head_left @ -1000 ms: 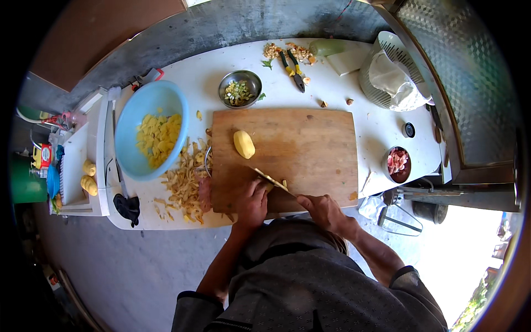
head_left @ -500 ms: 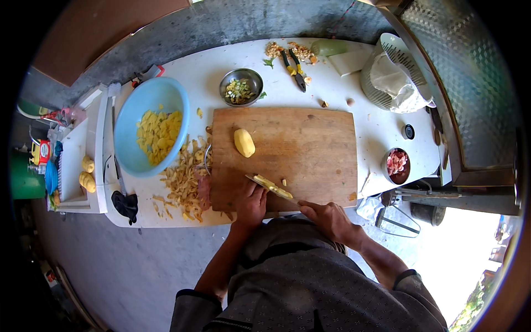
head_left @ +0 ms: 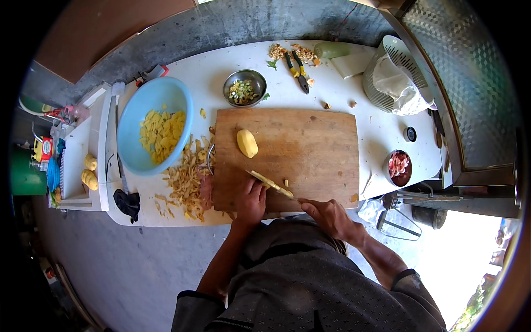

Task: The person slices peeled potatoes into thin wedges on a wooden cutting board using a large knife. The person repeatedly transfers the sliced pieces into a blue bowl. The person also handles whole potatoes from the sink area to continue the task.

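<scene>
My right hand (head_left: 327, 217) is closed round the handle of a knife, whose blade slants up and left over the near side of the wooden cutting board (head_left: 315, 160). A pale yellow slice of potato (head_left: 275, 186) lies along the blade. My left hand (head_left: 251, 200) sits at the board's near edge with fingers curled against a potato piece, mostly hidden under the hand and the blade. Farther up the board rests a whole peeled potato (head_left: 247, 144). Just beyond the knife lies a small potato bit (head_left: 286, 182).
Left of the board stand a light blue basin (head_left: 128, 133) of potato slices and a heap of peelings (head_left: 188, 191). Behind are a metal bowl (head_left: 227, 88) of chopped pieces and pliers (head_left: 302, 83). To the right are a bowl of meat (head_left: 398, 164) and a basket (head_left: 376, 88).
The knife blade has tilted slightly, and the slice along it now looks narrower. Both hands stay in nearly the same place. The whole view has shifted a little.
</scene>
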